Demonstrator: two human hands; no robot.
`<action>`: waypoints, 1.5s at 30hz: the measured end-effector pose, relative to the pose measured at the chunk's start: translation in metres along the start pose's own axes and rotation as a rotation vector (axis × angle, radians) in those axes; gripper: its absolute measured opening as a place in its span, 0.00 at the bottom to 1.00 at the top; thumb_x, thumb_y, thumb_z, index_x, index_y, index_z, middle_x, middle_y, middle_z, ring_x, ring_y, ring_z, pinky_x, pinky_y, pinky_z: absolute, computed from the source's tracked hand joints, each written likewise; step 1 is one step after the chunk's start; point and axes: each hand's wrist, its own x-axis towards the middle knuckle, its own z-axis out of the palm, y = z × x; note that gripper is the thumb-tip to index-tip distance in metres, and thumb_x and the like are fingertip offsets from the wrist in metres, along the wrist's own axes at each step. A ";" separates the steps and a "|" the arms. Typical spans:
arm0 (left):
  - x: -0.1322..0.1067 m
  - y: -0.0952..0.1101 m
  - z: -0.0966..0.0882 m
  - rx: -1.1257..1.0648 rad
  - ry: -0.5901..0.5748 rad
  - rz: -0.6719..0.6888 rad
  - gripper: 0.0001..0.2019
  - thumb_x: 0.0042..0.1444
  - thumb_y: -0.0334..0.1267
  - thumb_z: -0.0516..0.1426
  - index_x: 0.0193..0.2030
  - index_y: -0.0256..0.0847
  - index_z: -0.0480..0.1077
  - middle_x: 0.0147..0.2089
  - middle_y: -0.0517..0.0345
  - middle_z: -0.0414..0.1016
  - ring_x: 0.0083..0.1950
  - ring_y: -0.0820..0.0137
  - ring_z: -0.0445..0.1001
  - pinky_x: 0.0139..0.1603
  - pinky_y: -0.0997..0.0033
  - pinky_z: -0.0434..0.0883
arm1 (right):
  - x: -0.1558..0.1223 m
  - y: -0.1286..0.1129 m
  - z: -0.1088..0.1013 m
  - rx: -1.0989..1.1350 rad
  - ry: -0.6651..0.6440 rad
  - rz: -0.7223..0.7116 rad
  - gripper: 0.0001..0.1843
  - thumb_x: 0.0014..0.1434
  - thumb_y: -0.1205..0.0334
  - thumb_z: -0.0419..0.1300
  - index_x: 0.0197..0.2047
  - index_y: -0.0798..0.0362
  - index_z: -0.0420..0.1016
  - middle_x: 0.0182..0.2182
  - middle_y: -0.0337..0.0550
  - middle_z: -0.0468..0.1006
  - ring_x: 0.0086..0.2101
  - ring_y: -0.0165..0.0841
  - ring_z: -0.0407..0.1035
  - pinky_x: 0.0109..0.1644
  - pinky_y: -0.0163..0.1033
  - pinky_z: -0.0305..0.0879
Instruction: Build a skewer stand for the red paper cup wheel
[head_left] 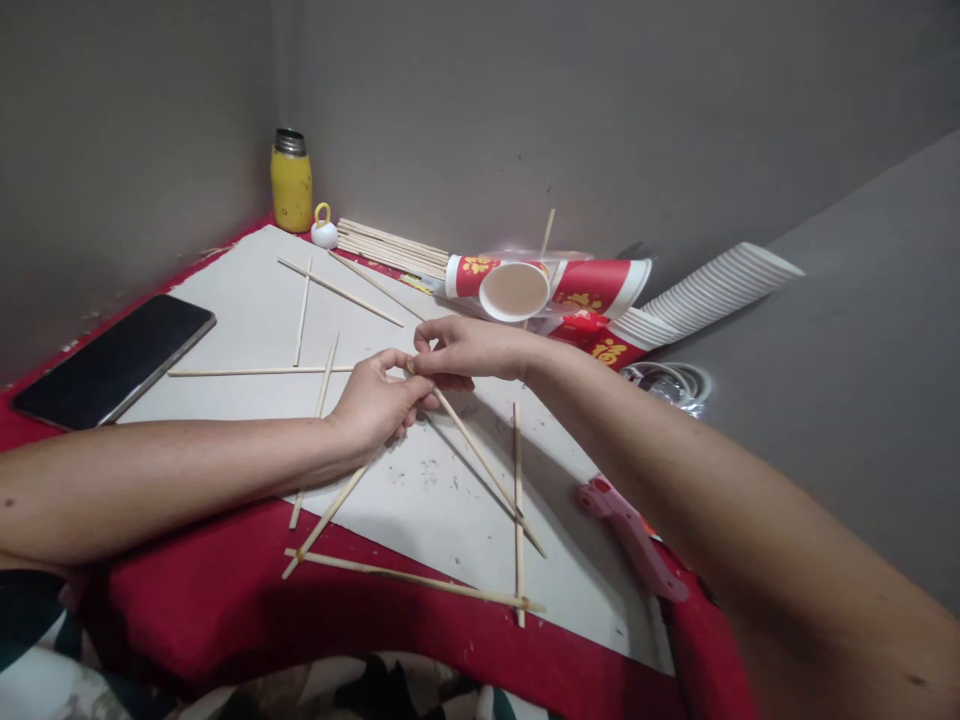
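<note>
My left hand (375, 405) and my right hand (472, 348) meet over a grey board (442, 500). Their fingers pinch the upper end of a wooden chopstick (480, 455), which slants down to the right. Whatever lies between the fingertips is mostly hidden. Another chopstick (337, 510) runs from under my left hand down to a front chopstick (412, 575), crossing it near its left end. At the front one's right end stands an upright chopstick (517, 480), and small brownish bindings show at these crossings. More chopsticks (341, 290) lie across the board beyond my left hand.
A black phone (116, 360) lies at the left. Along the back are a yellow bottle (291, 185), a white lid (324, 232), a chopstick bundle (394, 247) and red paper cups (607, 285). Beside my right forearm are a pink tool (634, 540) and a coiled white cable (675, 380).
</note>
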 end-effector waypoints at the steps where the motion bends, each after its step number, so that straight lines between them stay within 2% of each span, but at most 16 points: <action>1: 0.000 -0.001 0.000 -0.002 -0.004 0.000 0.08 0.57 0.25 0.56 0.35 0.41 0.63 0.24 0.60 0.76 0.14 0.82 0.59 0.14 0.78 0.53 | 0.000 0.003 0.000 0.041 -0.010 -0.012 0.12 0.58 0.66 0.62 0.29 0.51 0.60 0.15 0.33 0.68 0.16 0.23 0.61 0.17 0.28 0.54; 7: 0.002 -0.002 -0.001 -0.023 -0.008 0.000 0.08 0.57 0.26 0.57 0.34 0.42 0.62 0.23 0.61 0.76 0.14 0.81 0.59 0.14 0.79 0.52 | 0.001 0.016 0.000 0.199 -0.040 -0.092 0.13 0.55 0.60 0.65 0.30 0.52 0.62 0.16 0.32 0.68 0.17 0.23 0.60 0.18 0.27 0.53; 11: 0.001 -0.001 -0.001 -0.032 -0.016 -0.012 0.09 0.56 0.24 0.56 0.35 0.43 0.61 0.22 0.62 0.75 0.13 0.81 0.58 0.14 0.80 0.51 | 0.003 0.020 0.003 0.205 -0.016 -0.078 0.13 0.53 0.61 0.66 0.32 0.52 0.62 0.16 0.31 0.68 0.17 0.23 0.60 0.17 0.27 0.53; 15: 0.000 0.000 -0.001 -0.020 -0.014 -0.018 0.09 0.57 0.26 0.56 0.33 0.42 0.60 0.23 0.61 0.75 0.14 0.81 0.58 0.14 0.79 0.51 | 0.004 0.025 0.005 0.276 -0.046 -0.101 0.12 0.52 0.62 0.64 0.33 0.53 0.63 0.17 0.32 0.68 0.16 0.22 0.58 0.18 0.27 0.51; 20: 0.003 -0.001 -0.002 -0.028 -0.001 -0.024 0.09 0.58 0.27 0.56 0.32 0.42 0.60 0.22 0.61 0.75 0.13 0.82 0.58 0.14 0.79 0.52 | 0.000 0.031 0.003 0.357 -0.045 -0.120 0.14 0.49 0.62 0.66 0.34 0.53 0.64 0.16 0.30 0.67 0.17 0.22 0.57 0.20 0.28 0.53; 25: 0.002 -0.001 -0.002 -0.017 -0.009 -0.003 0.08 0.57 0.26 0.57 0.38 0.42 0.62 0.22 0.63 0.75 0.13 0.81 0.58 0.14 0.79 0.52 | 0.001 0.032 0.007 0.510 -0.101 -0.050 0.17 0.49 0.62 0.68 0.34 0.51 0.61 0.14 0.26 0.61 0.15 0.20 0.50 0.18 0.26 0.42; 28: 0.002 -0.002 -0.002 -0.020 -0.025 -0.001 0.08 0.58 0.26 0.57 0.36 0.42 0.62 0.23 0.63 0.75 0.14 0.81 0.58 0.14 0.79 0.52 | 0.003 0.034 0.011 0.610 -0.125 -0.009 0.16 0.50 0.61 0.67 0.34 0.51 0.61 0.15 0.26 0.59 0.15 0.21 0.52 0.18 0.26 0.39; 30: 0.003 -0.002 -0.002 -0.023 -0.021 0.001 0.09 0.58 0.27 0.58 0.34 0.42 0.61 0.23 0.62 0.75 0.14 0.81 0.58 0.14 0.79 0.52 | 0.003 0.035 0.014 0.640 -0.131 -0.006 0.14 0.50 0.62 0.65 0.34 0.51 0.61 0.15 0.27 0.60 0.15 0.22 0.55 0.18 0.26 0.41; 35: 0.003 -0.001 -0.001 -0.031 -0.003 0.001 0.09 0.58 0.26 0.57 0.33 0.42 0.61 0.22 0.62 0.75 0.14 0.81 0.58 0.13 0.79 0.52 | -0.008 0.038 0.014 0.679 -0.104 -0.031 0.11 0.49 0.63 0.63 0.36 0.54 0.65 0.17 0.30 0.65 0.16 0.21 0.52 0.18 0.27 0.44; 40: 0.003 0.000 -0.001 -0.022 0.002 -0.012 0.09 0.58 0.26 0.57 0.33 0.42 0.61 0.22 0.62 0.75 0.14 0.81 0.59 0.13 0.80 0.53 | -0.019 0.044 0.014 0.653 0.006 -0.025 0.13 0.48 0.63 0.66 0.36 0.56 0.69 0.20 0.36 0.72 0.19 0.24 0.61 0.19 0.28 0.53; 45: 0.004 -0.001 -0.002 -0.040 -0.004 -0.009 0.09 0.58 0.26 0.57 0.33 0.41 0.61 0.23 0.61 0.75 0.13 0.81 0.58 0.13 0.79 0.53 | -0.021 0.052 0.013 0.638 0.028 -0.037 0.14 0.46 0.62 0.70 0.34 0.58 0.74 0.22 0.37 0.74 0.21 0.22 0.62 0.22 0.28 0.58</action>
